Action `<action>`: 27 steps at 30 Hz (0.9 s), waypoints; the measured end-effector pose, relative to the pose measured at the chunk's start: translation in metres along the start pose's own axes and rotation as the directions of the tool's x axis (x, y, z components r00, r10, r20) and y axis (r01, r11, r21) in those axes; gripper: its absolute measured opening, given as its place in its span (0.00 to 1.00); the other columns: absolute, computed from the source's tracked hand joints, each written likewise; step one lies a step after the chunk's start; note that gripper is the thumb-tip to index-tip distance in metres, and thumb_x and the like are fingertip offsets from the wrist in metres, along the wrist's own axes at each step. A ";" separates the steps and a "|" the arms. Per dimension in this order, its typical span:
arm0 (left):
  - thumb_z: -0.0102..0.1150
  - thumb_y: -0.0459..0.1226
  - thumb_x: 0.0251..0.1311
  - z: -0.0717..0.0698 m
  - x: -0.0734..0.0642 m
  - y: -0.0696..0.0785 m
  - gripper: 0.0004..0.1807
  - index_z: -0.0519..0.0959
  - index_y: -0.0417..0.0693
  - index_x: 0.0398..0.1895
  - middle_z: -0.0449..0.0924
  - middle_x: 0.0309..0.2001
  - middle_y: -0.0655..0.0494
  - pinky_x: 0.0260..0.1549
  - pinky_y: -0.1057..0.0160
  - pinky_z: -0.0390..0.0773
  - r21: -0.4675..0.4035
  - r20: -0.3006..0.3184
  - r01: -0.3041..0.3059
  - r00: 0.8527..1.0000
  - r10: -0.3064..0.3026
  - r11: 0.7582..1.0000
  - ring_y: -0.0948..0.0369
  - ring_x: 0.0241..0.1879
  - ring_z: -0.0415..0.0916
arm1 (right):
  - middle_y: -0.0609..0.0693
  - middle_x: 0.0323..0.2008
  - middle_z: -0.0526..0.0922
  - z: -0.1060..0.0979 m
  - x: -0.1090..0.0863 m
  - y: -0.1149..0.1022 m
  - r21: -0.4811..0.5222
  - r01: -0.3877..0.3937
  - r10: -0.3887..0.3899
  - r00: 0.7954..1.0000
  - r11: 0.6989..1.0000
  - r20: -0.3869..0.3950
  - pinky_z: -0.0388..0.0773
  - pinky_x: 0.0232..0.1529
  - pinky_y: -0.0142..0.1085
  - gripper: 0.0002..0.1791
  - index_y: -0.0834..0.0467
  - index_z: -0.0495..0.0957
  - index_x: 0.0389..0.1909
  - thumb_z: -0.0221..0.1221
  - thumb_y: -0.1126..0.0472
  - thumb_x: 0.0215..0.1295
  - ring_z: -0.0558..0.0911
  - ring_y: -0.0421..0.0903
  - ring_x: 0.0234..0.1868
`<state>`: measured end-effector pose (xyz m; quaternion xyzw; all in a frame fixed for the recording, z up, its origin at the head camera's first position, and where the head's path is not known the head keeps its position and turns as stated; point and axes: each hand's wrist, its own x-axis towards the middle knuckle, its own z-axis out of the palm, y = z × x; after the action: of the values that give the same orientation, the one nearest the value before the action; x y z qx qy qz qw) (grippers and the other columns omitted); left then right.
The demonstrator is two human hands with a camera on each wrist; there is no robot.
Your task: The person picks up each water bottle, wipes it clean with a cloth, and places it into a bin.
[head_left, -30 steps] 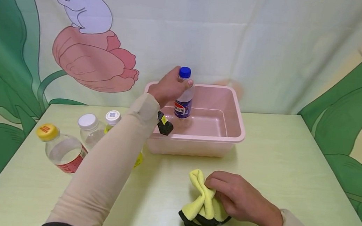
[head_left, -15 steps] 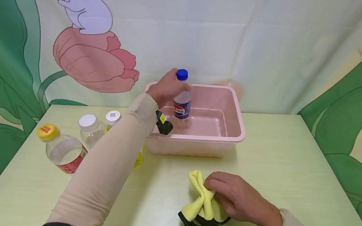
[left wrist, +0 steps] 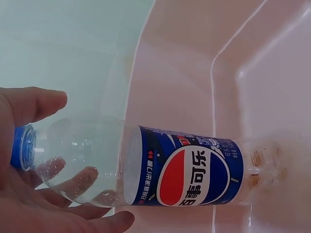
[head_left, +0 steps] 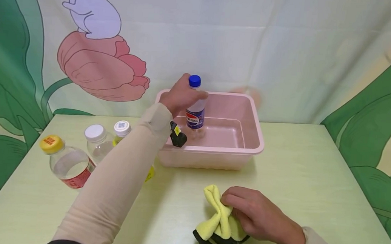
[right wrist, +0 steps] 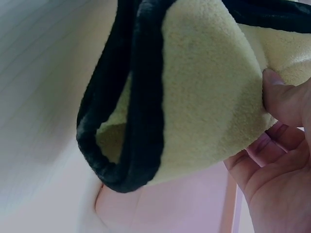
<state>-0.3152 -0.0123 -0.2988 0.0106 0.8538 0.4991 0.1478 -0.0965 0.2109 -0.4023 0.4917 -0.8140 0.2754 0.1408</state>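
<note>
A clear plastic Pepsi bottle with a blue cap and blue label stands upright inside the pink tub, toward its left side. Around the bottle's neck lies my left hand. In the left wrist view, its thumb is spread away from the bottle, while the fingers reach loosely along the far side. On the near part of the table, my right hand pinches a yellow cloth with black edging. The right wrist view shows the thumb and fingers on the bunched cloth.
At the left of the table stand a yellow-capped bottle, a white-capped bottle and another bottle with a printed white cap. The left sleeve partly hides them. A printed curtain hangs behind the table.
The Pepsi bottle has come down slightly and leftward onto the tub's floor. My left thumb has spread away from it. The right hand and cloth have not moved.
</note>
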 end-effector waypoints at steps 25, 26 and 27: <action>0.62 0.55 0.61 -0.018 -0.032 0.027 0.51 0.43 0.56 0.78 0.52 0.78 0.54 0.69 0.50 0.69 0.076 -0.123 -0.037 0.991 0.047 0.996 0.52 0.74 0.60 | 0.43 0.40 0.80 0.000 -0.001 -0.004 0.002 0.014 -0.013 1.000 1.000 -0.015 0.79 0.47 0.25 0.19 0.55 0.76 0.38 0.54 0.79 0.49 0.80 0.37 0.40; 0.62 0.56 0.60 -0.019 -0.035 0.029 0.51 0.43 0.56 0.78 0.51 0.78 0.55 0.69 0.51 0.68 0.085 -0.125 -0.046 0.991 0.056 0.995 0.53 0.74 0.60 | 0.43 0.40 0.80 0.000 -0.001 -0.005 0.002 0.017 -0.017 1.000 1.000 -0.019 0.78 0.47 0.25 0.19 0.55 0.76 0.38 0.54 0.79 0.49 0.80 0.36 0.40; 0.62 0.56 0.60 -0.020 -0.038 0.031 0.52 0.42 0.56 0.79 0.51 0.79 0.55 0.70 0.51 0.68 0.094 -0.124 -0.055 0.990 0.067 0.994 0.54 0.74 0.59 | 0.43 0.39 0.80 0.000 -0.001 -0.005 0.003 0.021 -0.021 1.000 1.000 -0.023 0.78 0.46 0.25 0.19 0.55 0.76 0.38 0.54 0.79 0.49 0.80 0.36 0.40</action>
<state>-0.2879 -0.0200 -0.2538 0.0117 0.8824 0.4640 0.0774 -0.0917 0.2102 -0.4012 0.4974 -0.8066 0.2809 0.1520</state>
